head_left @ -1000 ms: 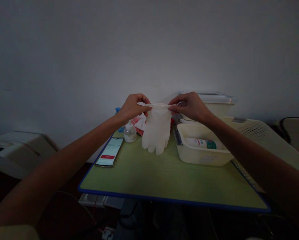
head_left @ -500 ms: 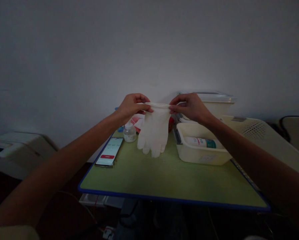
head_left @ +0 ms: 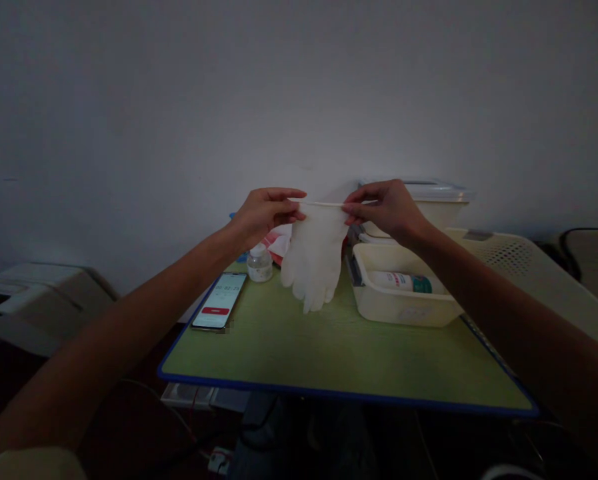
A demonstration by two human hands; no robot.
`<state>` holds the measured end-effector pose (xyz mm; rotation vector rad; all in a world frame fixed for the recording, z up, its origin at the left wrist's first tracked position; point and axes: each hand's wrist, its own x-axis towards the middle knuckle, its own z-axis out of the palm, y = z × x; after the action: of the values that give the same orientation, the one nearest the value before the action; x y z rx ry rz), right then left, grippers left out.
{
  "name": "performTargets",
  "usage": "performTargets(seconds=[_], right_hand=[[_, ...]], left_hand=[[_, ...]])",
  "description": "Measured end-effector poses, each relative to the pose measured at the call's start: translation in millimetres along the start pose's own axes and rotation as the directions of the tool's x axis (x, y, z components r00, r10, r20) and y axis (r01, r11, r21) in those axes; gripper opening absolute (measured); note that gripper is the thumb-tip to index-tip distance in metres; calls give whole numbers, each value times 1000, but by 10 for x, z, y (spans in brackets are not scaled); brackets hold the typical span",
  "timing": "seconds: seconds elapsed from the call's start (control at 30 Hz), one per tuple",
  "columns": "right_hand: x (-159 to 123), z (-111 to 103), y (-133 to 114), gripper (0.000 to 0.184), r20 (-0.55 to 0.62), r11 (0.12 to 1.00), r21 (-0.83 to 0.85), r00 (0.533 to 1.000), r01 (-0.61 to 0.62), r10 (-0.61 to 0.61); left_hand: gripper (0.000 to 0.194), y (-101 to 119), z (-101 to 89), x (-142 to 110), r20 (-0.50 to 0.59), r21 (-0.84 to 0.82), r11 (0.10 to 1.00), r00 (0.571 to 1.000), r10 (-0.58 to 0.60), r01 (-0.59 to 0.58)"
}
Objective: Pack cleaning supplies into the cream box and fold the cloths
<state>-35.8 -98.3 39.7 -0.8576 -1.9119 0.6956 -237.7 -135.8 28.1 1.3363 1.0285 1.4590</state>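
Note:
A thin white disposable glove hangs fingers-down above the green table, its cuff stretched level between my two hands. My left hand pinches the cuff's left end between thumb and fingers. At the other end, my right hand grips the cuff the same way. Behind the glove, partly covered by it, lie a pink-and-white packet and something red. A small clear bottle with a white cap stands just below my left hand.
A phone showing a timer lies at the table's left edge. On the right, a cream basket holds a white-and-green bottle. Behind it stands a lidded bin. A larger perforated basket sits farther right.
The glove's cuff has gone from slightly sagging and open to a taut, narrow line. My right hand has shifted slightly up and right; the glove's fingers have swung a little right.

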Motion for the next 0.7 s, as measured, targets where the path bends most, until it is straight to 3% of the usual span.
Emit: performTargets(seconds=[0.2, 0.3, 0.47, 0.7], right_hand=[[1, 2, 7, 15, -10, 998, 68, 1000, -8, 9], [-8, 3, 6, 9, -8, 1000, -20, 1000, 2, -2], [3, 39, -3, 14, -26, 962, -264, 997, 62, -72], [32, 19, -25, 8, -11, 952, -296, 996, 78, -85]], left_hand=[[15, -11, 7, 6, -41, -42, 999, 999, -17, 15], [9, -68, -9, 17, -38, 21, 999, 998, 45, -45], [19, -112, 2, 18, -85, 263, 954, 981, 173, -146], [16, -71, 34, 5, -94, 197, 973, 986, 138, -118]])
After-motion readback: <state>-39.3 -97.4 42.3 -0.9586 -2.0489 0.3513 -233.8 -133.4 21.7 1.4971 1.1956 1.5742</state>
